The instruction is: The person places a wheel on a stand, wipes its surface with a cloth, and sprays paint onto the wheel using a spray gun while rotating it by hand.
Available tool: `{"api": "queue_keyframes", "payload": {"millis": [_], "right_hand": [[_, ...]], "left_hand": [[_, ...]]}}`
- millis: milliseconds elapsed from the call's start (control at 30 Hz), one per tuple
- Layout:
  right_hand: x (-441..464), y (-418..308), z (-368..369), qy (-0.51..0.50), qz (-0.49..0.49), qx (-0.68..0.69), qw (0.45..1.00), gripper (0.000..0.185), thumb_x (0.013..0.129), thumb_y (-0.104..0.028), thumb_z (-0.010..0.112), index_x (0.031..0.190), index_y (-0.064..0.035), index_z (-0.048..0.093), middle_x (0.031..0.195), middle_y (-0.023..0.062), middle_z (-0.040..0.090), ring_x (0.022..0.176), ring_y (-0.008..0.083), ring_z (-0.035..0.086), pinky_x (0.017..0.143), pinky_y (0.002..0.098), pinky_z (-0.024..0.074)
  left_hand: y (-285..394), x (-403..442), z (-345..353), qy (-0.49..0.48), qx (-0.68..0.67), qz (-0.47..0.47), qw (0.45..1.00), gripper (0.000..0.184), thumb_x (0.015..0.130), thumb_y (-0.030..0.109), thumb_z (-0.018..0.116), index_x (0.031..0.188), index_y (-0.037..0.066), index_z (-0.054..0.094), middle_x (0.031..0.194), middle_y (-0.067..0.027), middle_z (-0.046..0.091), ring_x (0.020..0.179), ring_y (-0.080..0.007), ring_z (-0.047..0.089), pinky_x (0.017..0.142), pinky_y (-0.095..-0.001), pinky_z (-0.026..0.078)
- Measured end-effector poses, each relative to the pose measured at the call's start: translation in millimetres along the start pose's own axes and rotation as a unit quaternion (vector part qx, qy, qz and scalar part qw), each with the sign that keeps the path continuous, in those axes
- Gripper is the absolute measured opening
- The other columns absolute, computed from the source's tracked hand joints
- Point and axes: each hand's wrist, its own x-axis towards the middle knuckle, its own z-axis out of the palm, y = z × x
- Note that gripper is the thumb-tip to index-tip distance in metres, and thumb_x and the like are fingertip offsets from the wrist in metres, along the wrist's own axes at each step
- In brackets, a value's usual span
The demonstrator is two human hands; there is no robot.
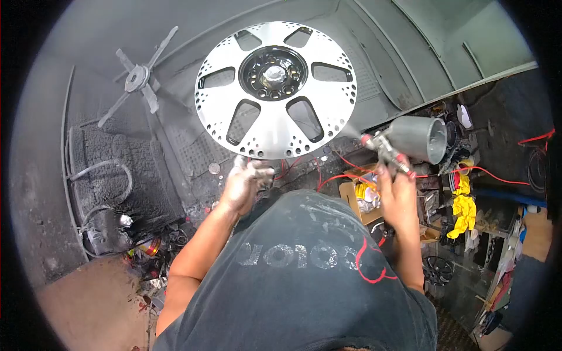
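Observation:
A silver wheel (276,120) with a black hub centre (250,73), oval openings and small dark holes round its edge faces up in front of me. Just below its near edge is my left hand (247,182), dusted white, thumb apart from its loosely bent fingers. Nothing shows in that hand, and I cannot tell whether it touches the rim. To the right, my right hand (399,199) is wrapped round a spray gun (386,153) with a grey metal cup (413,138). The gun's nozzle points at the wheel's lower right edge, with a faint mist before it.
A grey-coated stand with several arms (138,78) is at the left, above a rough dark block (123,169) with a hose. A red hose (486,171) runs rightward. A cardboard box (352,200), yellow cloth (463,215) and clutter lie at the right.

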Motion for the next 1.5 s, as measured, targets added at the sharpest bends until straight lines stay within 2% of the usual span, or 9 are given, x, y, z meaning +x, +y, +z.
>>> {"api": "queue_keyframes", "payload": {"millis": [67, 200, 267, 467, 733, 867, 1000, 1200, 1500], "right_hand": [[-9, -17, 1, -0.047, -0.03, -0.007, 0.998, 0.023, 0.099, -0.012, 0.055, 0.106, 0.0075, 0.065, 0.114, 0.026, 0.063, 0.1, 0.0397, 0.064, 0.089, 0.0427, 0.0492], [-18, -26, 0, -0.143, -0.036, 0.044, 0.988, 0.021, 0.097, -0.011, 0.057, 0.103, 0.0066, 0.067, 0.116, 0.0249, 0.064, 0.102, 0.0397, 0.064, 0.09, 0.0427, 0.0493], [-17, -24, 1, -0.093, -0.037, 0.057, 0.993, 0.021, 0.097, -0.011, 0.057, 0.102, 0.0066, 0.068, 0.116, 0.025, 0.064, 0.101, 0.0399, 0.064, 0.09, 0.0431, 0.0492], [1, -1, -11, 0.064, -0.025, -0.078, 0.995, 0.025, 0.099, -0.006, 0.052, 0.121, 0.0042, 0.055, 0.102, 0.0208, 0.064, 0.09, 0.0331, 0.064, 0.081, 0.0403, 0.05], [-22, -20, 5, -0.034, -0.004, 0.008, 0.999, 0.02, 0.096, -0.008, 0.057, 0.107, 0.0072, 0.065, 0.109, 0.0242, 0.065, 0.099, 0.0372, 0.064, 0.087, 0.0422, 0.0486], [-24, -38, 3, -0.105, 0.076, 0.105, 0.986, 0.018, 0.095, -0.006, 0.059, 0.102, 0.0088, 0.066, 0.106, 0.0244, 0.066, 0.095, 0.0354, 0.066, 0.088, 0.0413, 0.0484], [0, -18, 2, 0.032, -0.02, -0.019, 0.999, 0.022, 0.098, -0.011, 0.055, 0.093, 0.0068, 0.067, 0.098, 0.022, 0.066, 0.082, 0.0322, 0.065, 0.074, 0.0416, 0.0498], [20, 4, -6, 0.136, -0.012, -0.024, 0.99, 0.019, 0.1, -0.009, 0.052, 0.107, 0.0073, 0.058, 0.095, 0.0212, 0.063, 0.082, 0.0361, 0.061, 0.073, 0.0426, 0.0485], [-20, -33, 11, -0.153, -0.005, 0.033, 0.988, 0.021, 0.097, -0.01, 0.056, 0.105, 0.0071, 0.066, 0.113, 0.0245, 0.063, 0.098, 0.0377, 0.064, 0.088, 0.0421, 0.0486]], "left_hand": [[-10, 0, 3, -0.079, 0.065, -0.032, 0.994, 0.069, 0.081, -0.003, 0.049, 0.144, 0.01, 0.025, 0.128, -0.0159, 0.058, 0.104, -0.0225, 0.063, 0.093, -0.0365, 0.049], [-38, 7, -11, -0.291, 0.269, -0.046, 0.917, 0.056, 0.082, -0.004, 0.047, 0.138, 0.0, 0.047, 0.127, -0.0133, 0.061, 0.116, -0.0176, 0.057, 0.104, -0.0321, 0.043], [-36, 7, -7, -0.284, 0.186, -0.058, 0.939, 0.045, 0.085, -0.003, 0.045, 0.128, -0.002, 0.058, 0.127, -0.012, 0.062, 0.118, -0.0173, 0.056, 0.106, -0.0306, 0.04], [-41, 7, -23, -0.201, 0.169, -0.099, 0.96, 0.056, 0.087, -0.002, 0.046, 0.142, 0.001, 0.043, 0.128, -0.0139, 0.06, 0.115, -0.02, 0.058, 0.102, -0.0337, 0.045], [-13, 8, -32, 0.068, 0.037, 0.077, 0.994, 0.054, 0.084, 0.0, 0.051, 0.137, 0.007, 0.042, 0.116, -0.0108, 0.061, 0.1, -0.0194, 0.063, 0.083, -0.0331, 0.049], [-8, -5, -16, -0.155, 0.071, -0.028, 0.985, 0.055, 0.084, 0.005, 0.053, 0.139, 0.006, 0.045, 0.134, -0.0114, 0.058, 0.112, -0.0186, 0.06, 0.097, -0.0349, 0.047], [-1, -11, 15, -0.361, 0.396, 0.093, 0.839, 0.052, 0.085, 0.002, 0.046, 0.136, 0.0, 0.054, 0.137, -0.0115, 0.057, 0.127, -0.0233, 0.053, 0.11, -0.0359, 0.039], [-11, -3, 3, -0.379, 0.311, -0.002, 0.871, 0.047, 0.092, 0.01, 0.049, 0.138, 0.0, 0.053, 0.137, -0.0132, 0.058, 0.13, -0.0219, 0.05, 0.112, -0.0353, 0.036], [-25, 7, -15, -0.339, 0.29, -0.074, 0.892, 0.044, 0.103, 0.027, 0.047, 0.137, -0.001, 0.054, 0.136, -0.0124, 0.059, 0.127, -0.0216, 0.052, 0.11, -0.0349, 0.037]]}}
